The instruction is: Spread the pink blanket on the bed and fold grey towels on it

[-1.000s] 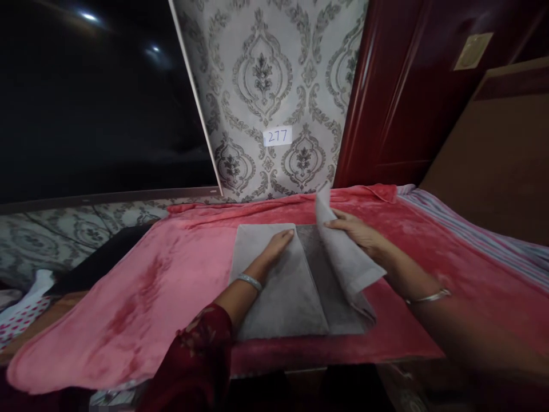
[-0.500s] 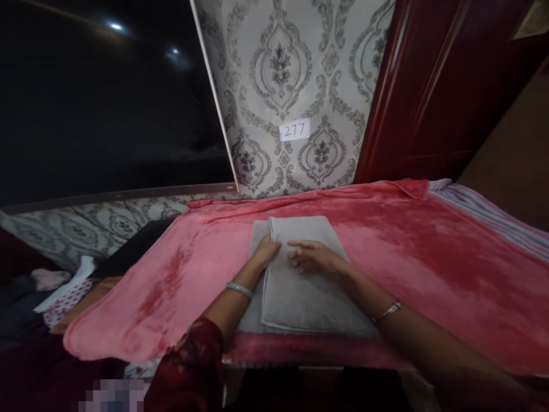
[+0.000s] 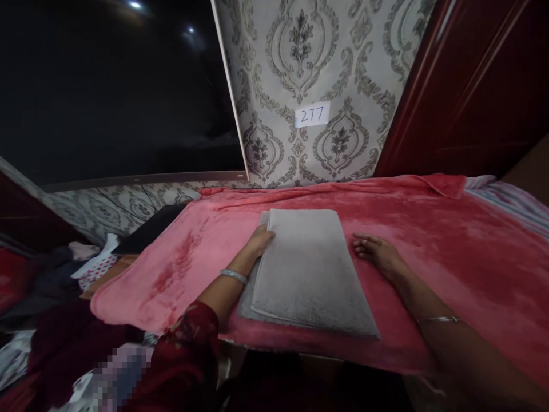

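Note:
A folded grey towel (image 3: pixel 311 269) lies flat on a red and pink plush blanket (image 3: pixel 429 246), with a lower layer showing along its left side. My left hand (image 3: pixel 261 240) grips the towel's left edge, the thumb on top and the other fingers hidden beneath the cloth. Just to the right of the towel, my right hand (image 3: pixel 377 253) hovers over or rests on the blanket, I cannot tell which. Its fingers are loosely stretched towards the towel, apart from it, and hold nothing.
A large dark screen (image 3: pixel 124 91) stands at the back left. Behind the blanket, patterned wallpaper carries a paper label (image 3: pixel 313 114) reading 277. A striped cloth (image 3: pixel 510 197) lies at the far right; heaped clothes (image 3: pixel 55 337) fill the lower left.
My right hand has moved right, off the towel's top to beside it. The towel's upper layer now reaches further left over the lower one. My left hand stays at the left edge.

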`<state>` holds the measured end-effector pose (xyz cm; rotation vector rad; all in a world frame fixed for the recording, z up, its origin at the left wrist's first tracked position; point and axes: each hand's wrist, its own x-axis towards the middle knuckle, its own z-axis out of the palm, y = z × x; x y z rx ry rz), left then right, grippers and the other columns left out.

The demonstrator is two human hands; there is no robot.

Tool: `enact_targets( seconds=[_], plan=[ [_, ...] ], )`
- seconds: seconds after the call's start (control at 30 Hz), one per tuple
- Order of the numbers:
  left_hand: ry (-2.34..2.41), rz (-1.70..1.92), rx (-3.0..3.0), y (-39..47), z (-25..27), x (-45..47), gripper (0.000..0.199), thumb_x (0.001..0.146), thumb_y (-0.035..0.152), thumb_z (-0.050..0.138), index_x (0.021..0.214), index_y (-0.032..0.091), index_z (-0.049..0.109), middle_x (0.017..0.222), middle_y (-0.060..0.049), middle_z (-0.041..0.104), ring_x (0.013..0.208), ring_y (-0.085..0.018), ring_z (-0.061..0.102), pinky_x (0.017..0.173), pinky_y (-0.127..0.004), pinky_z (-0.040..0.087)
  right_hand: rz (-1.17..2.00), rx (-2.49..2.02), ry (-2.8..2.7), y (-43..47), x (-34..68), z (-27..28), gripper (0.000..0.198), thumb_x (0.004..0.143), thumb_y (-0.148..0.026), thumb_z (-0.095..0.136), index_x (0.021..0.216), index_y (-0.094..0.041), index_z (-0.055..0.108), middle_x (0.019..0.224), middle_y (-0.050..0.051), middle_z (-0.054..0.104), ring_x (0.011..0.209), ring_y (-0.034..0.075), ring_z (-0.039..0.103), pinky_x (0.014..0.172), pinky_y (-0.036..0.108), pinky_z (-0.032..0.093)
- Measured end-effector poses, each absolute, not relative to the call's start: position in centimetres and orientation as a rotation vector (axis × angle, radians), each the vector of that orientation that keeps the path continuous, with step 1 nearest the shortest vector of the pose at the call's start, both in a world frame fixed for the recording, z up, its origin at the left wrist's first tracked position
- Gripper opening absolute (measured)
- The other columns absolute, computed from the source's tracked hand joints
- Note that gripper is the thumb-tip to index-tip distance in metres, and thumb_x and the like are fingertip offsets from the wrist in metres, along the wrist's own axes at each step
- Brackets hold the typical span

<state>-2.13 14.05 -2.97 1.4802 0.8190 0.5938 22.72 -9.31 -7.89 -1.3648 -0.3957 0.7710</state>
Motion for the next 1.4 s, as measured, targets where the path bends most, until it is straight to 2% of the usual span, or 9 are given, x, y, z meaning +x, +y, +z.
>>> enact_targets(
  seconds=[0.13,0.23,0.33,0.47,0.63,0.87,1.07,1.27,1.4],
  plan=[
    [0.902,0.507,1.787,13.9,-2.5,-2.6,0.052,0.068,0.016,0.061,0.119,0.012,0.067,0.101,-0.010,0.076,0.094,-0.028,0.071,0.085,-0.038,0.057,0.695,-1.365,-0.496,-9.3,22.8,-9.4,0.035,0.068,-0.027,0.069,0.102,-0.017,0.071,0.085,0.006,0.071,0.067,0.012,0.063,0.062,0.023,0.056],
    [1.031,0.554,2.080,13.9,-2.2,-2.7,0.066,0.073,0.018,0.066,0.138,0.014,0.057,0.134,-0.013,0.067,0.126,-0.032,0.060,0.108,-0.041,0.047,0.655,-1.407,-0.595,-9.3,22.9,-10.0,0.040,0.068,-0.036,0.072,0.104,-0.018,0.071,0.087,0.006,0.071,0.069,0.013,0.063,0.063,0.025,0.056],
    [1.053,0.561,2.164,13.9,-2.5,-2.7,0.077,0.074,0.015,0.065,0.148,0.015,0.048,0.144,-0.013,0.060,0.136,-0.031,0.053,0.116,-0.040,0.040,0.611,-1.465,-0.670,-9.3,22.8,-10.2,0.046,0.071,-0.045,0.073,0.108,-0.018,0.070,0.087,0.006,0.071,0.069,0.013,0.063,0.064,0.027,0.056],
    [0.992,0.610,2.094,14.0,-3.2,-2.9,0.080,0.071,0.006,0.059,0.149,0.011,0.048,0.145,-0.013,0.059,0.137,-0.029,0.052,0.119,-0.038,0.036,0.608,-1.559,-0.704,-9.0,22.3,-9.4,0.051,0.078,-0.043,0.069,0.121,-0.015,0.066,0.085,0.006,0.069,0.069,0.014,0.062,0.065,0.027,0.056],
    [0.937,0.752,1.955,14.1,-3.9,-3.5,0.079,0.068,0.004,0.055,0.146,0.016,0.053,0.145,-0.008,0.060,0.137,-0.026,0.053,0.119,-0.039,0.036,0.712,-1.609,-0.668,-7.4,21.2,-7.9,0.062,0.086,-0.037,0.062,0.144,-0.015,0.051,0.082,0.005,0.068,0.067,0.016,0.064,0.061,0.028,0.054],
    [1.019,0.704,2.032,13.4,-2.9,-3.9,0.078,0.073,0.006,0.058,0.150,0.011,0.046,0.148,-0.013,0.057,0.138,-0.028,0.052,0.121,-0.040,0.034,0.619,-1.739,-0.716,-5.8,21.1,-7.6,0.064,0.085,-0.038,0.059,0.144,-0.013,0.051,0.068,-0.002,0.059,0.057,0.014,0.054,0.052,0.024,0.043],
    [0.995,0.715,2.100,12.7,-3.0,-3.9,0.074,0.077,0.011,0.059,0.150,0.013,0.048,0.140,-0.014,0.063,0.127,-0.030,0.060,0.113,-0.040,0.043,0.630,-1.720,-0.740,-5.4,21.1,-7.6,0.071,0.081,-0.036,0.063,0.147,-0.012,0.047,0.074,-0.001,0.062,0.061,0.014,0.056,0.054,0.024,0.043],
    [1.114,0.530,2.239,12.4,-2.5,-4.2,0.064,0.081,0.010,0.054,0.145,0.017,0.054,0.124,-0.015,0.070,0.121,-0.033,0.063,0.109,-0.043,0.045,0.382,-1.948,-0.858,-5.0,21.2,-8.5,0.066,0.081,-0.034,0.062,0.143,-0.018,0.053,0.085,0.003,0.067,0.073,0.018,0.062,0.071,0.031,0.052],
    [1.179,0.419,2.560,12.5,-0.5,-3.4,0.058,0.086,0.018,0.054,0.144,0.019,0.054,0.138,-0.018,0.060,0.123,-0.034,0.060,0.107,-0.044,0.044,0.064,-2.031,-1.101,-3.7,20.9,-7.6,0.067,0.082,-0.033,0.059,0.146,-0.014,0.052,0.125,0.016,0.065,0.113,0.029,0.061,0.102,0.044,0.048]
  ],
)
